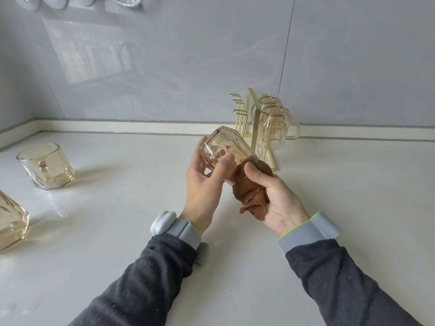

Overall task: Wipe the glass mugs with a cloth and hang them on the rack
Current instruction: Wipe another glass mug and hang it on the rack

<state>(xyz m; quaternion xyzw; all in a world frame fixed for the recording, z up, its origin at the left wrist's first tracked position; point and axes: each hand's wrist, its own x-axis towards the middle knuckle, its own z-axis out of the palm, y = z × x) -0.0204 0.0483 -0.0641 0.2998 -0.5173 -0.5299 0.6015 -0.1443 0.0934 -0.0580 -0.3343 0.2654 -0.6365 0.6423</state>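
My left hand (pixel 204 182) grips an amber glass mug (pixel 223 147) that is tilted with its base pointing up and away, over the middle of the counter. My right hand (pixel 275 198) holds a brown cloth (pixel 253 198) with part of it pushed into the mug's mouth. Behind them stands a gold wire rack (pixel 247 118) with two amber mugs (pixel 273 128) hung upside down on its right side. The pegs on the rack's left side are bare. Another amber mug (pixel 46 167) stands upright at the left, and a third (pixel 11 222) lies at the left edge, partly cut off.
The pale counter (pixel 131 208) runs back to a grey tiled wall (pixel 188 67) with a low raised ledge along it. White objects (pixel 54 2) hang at the top left of the wall.
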